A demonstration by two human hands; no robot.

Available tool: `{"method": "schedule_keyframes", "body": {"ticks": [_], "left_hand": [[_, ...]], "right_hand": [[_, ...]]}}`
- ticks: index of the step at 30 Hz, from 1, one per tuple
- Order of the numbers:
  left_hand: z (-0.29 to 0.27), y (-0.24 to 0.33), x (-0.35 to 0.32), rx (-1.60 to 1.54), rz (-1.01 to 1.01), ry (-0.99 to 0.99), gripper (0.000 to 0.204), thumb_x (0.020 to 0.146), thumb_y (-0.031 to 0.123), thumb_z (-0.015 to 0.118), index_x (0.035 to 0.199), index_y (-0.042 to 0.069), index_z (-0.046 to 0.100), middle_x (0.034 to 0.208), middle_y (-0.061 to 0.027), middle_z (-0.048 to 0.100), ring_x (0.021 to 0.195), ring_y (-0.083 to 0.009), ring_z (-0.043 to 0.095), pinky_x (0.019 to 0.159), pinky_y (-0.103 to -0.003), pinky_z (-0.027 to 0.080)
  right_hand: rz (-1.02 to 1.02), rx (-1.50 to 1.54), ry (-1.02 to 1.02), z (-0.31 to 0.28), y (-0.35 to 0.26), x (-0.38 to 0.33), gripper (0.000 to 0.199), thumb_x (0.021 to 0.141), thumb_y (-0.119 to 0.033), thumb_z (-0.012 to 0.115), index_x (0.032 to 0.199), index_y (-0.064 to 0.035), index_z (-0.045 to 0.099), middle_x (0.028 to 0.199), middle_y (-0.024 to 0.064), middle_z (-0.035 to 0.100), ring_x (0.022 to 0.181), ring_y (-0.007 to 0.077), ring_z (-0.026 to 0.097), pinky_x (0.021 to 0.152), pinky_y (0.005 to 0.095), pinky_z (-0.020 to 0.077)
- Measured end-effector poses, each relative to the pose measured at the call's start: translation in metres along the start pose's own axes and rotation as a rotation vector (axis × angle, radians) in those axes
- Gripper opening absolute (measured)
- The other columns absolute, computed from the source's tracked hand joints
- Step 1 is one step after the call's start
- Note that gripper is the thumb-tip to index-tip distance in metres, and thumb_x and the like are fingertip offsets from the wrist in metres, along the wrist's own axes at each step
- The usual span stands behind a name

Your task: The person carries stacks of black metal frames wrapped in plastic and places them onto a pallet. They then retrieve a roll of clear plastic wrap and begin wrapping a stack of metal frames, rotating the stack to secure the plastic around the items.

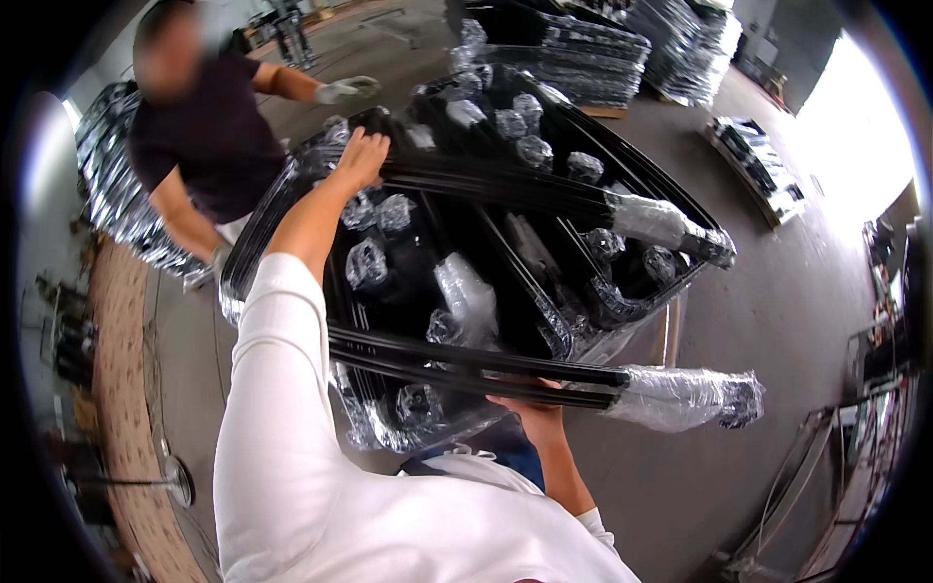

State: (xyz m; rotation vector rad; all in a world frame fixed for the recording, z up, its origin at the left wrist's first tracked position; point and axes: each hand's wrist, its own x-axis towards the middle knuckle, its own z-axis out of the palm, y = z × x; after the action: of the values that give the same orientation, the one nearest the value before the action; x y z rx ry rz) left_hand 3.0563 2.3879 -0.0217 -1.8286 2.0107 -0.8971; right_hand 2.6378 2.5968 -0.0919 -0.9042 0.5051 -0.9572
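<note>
Long black rails with clear film wrapped round their right ends lie across a stack of black parts [525, 262]. My left arm stretches forward, and my left hand [362, 160] is closed at the left end of the far black rail [486, 180]. Close to my body, my right hand [535, 416] grips the near black rail [466, 361] from below, its fingers partly hidden. The near rail's film-wrapped end [680, 396] sticks out to the right. My left sleeve covers its left end, so I cannot tell whether both rails form one frame.
Across the stack at the left stands a co-worker [209, 146] in a dark shirt and gloves, one arm stretched out. Film-wrapped stacks [593, 63] stand behind. A low pallet load [758, 165] sits at the right, a metal rack [826, 486] at the lower right, a fan [178, 481] at the lower left.
</note>
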Motion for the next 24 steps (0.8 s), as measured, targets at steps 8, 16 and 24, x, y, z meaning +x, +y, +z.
{"method": "schedule_keyframes", "body": {"ticks": [8, 16, 24], "left_hand": [[0.026, 0.029, -0.010, -0.217, 0.003, 0.152, 0.052, 0.056, 0.016, 0.071, 0.101, 0.002, 0.048, 0.100, -0.0111, 0.049, 0.101, -0.0246, 0.045, 0.089, -0.038, 0.031], [-0.229, 0.211, -0.112, -1.021, 0.679, 0.032, 0.091, 0.051, 0.041, 0.076, 0.122, 0.001, 0.036, 0.110, -0.0169, 0.051, 0.106, -0.0341, 0.046, 0.091, -0.043, 0.035], [-0.272, 0.222, -0.094, -1.119, 0.327, -0.116, 0.051, 0.056, 0.023, 0.074, 0.100, 0.011, 0.053, 0.080, -0.0071, 0.057, 0.073, -0.0257, 0.059, 0.061, -0.034, 0.048]], "right_hand": [[0.264, 0.045, 0.046, 0.004, -0.011, 0.010, 0.021, 0.073, -0.001, 0.064, 0.091, 0.0072, 0.057, 0.085, 0.0172, 0.063, 0.079, 0.0216, 0.063, 0.071, 0.0264, 0.0519], [0.215, -0.213, 0.021, -0.009, -0.017, 0.003, 0.022, 0.075, -0.002, 0.062, 0.095, 0.0022, 0.057, 0.089, 0.0096, 0.062, 0.080, 0.0137, 0.060, 0.071, 0.0259, 0.0501], [0.667, -0.569, -0.624, -0.133, -0.083, -0.031, 0.044, 0.076, -0.008, 0.061, 0.118, -0.0079, 0.049, 0.111, 0.0107, 0.056, 0.098, 0.0201, 0.054, 0.089, 0.0311, 0.0407]]}}
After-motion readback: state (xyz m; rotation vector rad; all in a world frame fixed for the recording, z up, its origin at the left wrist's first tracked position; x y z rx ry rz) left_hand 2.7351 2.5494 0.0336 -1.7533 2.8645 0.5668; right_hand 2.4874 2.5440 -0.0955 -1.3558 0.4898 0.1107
